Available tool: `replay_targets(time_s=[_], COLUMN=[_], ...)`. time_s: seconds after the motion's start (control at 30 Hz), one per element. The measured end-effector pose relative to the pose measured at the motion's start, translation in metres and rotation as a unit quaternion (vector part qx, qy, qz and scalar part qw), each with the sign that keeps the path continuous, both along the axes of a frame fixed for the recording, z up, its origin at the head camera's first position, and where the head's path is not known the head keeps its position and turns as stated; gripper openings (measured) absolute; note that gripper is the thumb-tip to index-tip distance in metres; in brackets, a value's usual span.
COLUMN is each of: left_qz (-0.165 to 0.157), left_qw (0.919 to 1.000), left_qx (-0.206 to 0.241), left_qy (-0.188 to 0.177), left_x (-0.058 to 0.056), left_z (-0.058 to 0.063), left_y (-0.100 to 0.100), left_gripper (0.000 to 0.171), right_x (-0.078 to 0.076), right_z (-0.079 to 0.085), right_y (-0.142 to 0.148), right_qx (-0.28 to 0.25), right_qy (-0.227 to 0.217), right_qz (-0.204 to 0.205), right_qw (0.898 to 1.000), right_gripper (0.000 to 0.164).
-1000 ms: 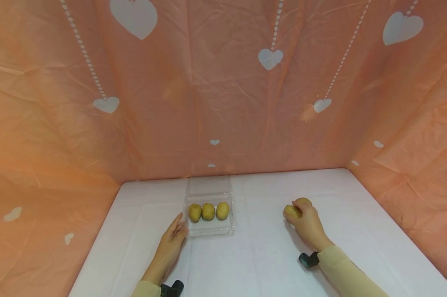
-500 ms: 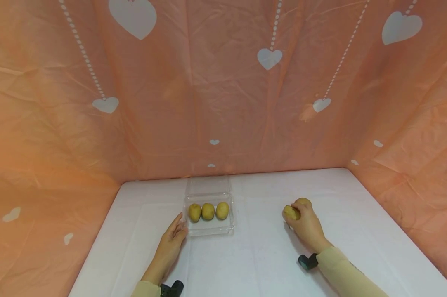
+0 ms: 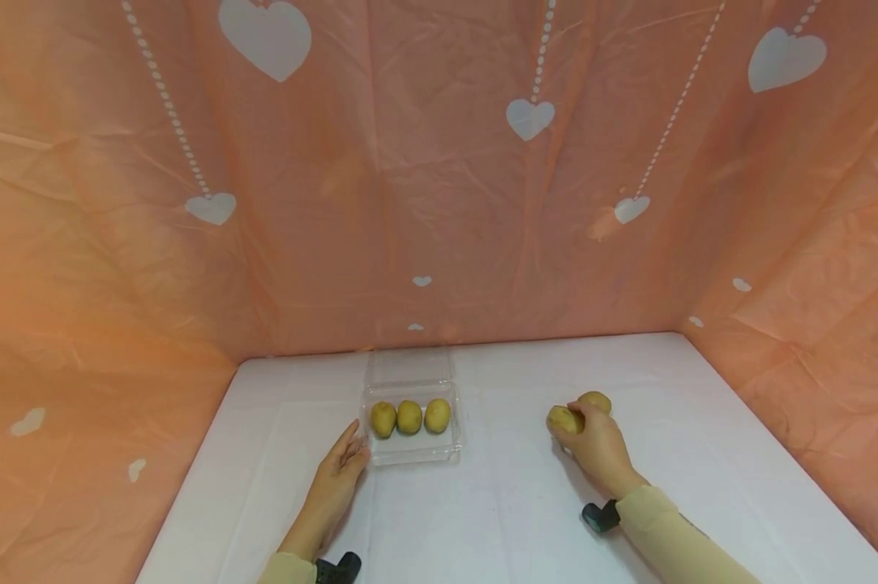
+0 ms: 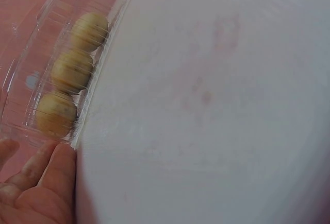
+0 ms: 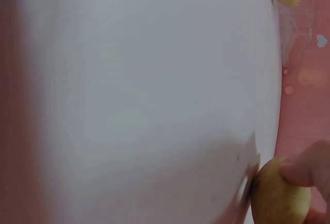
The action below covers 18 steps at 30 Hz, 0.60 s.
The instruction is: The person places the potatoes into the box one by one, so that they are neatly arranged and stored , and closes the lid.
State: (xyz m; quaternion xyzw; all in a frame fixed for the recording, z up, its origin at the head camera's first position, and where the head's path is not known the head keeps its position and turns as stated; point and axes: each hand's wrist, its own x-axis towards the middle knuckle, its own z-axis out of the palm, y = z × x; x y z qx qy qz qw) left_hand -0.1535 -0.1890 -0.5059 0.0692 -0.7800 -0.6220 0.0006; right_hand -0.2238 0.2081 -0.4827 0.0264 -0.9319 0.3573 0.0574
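Three yellow-brown potatoes sit in a row in a clear plastic box with its lid folded back. My left hand touches the box's left side, fingers mostly straight; the left wrist view shows its fingertips at the box's near corner. At the right of the table, my right hand grips another potato between thumb and fingers. In the right wrist view this potato is close to the tabletop; whether it touches, I cannot tell. One more potato lies just behind the right hand, partly hidden.
A white tabletop lies under everything, with bare room between the box and the right hand. Peach-coloured curtains with white hearts stand along its back and both sides.
My right hand has shifted slightly left with the potato it grips, showing more of the potato behind. The left hand and the box stay in place.
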Motion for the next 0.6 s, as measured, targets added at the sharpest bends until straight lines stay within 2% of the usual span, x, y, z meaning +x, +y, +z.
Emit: replay_targets(time_s=[0.37, 0.6], left_qz=[0.0, 0.0], left_qw=[0.9999, 0.9999], left_qx=[0.001, 0.0], left_qy=[0.011, 0.013], left_x=[-0.001, -0.001], left_z=[-0.002, -0.002], left_y=[0.0, -0.001], left_gripper=[0.059, 0.059], right_x=[-0.007, -0.011], right_z=[0.007, 0.013], right_y=[-0.011, -0.026], right_qx=[-0.053, -0.063], right_qy=[0.003, 0.016], right_qz=[0.021, 0.041], right_qw=[0.998, 0.997], right_gripper=[0.051, 0.051])
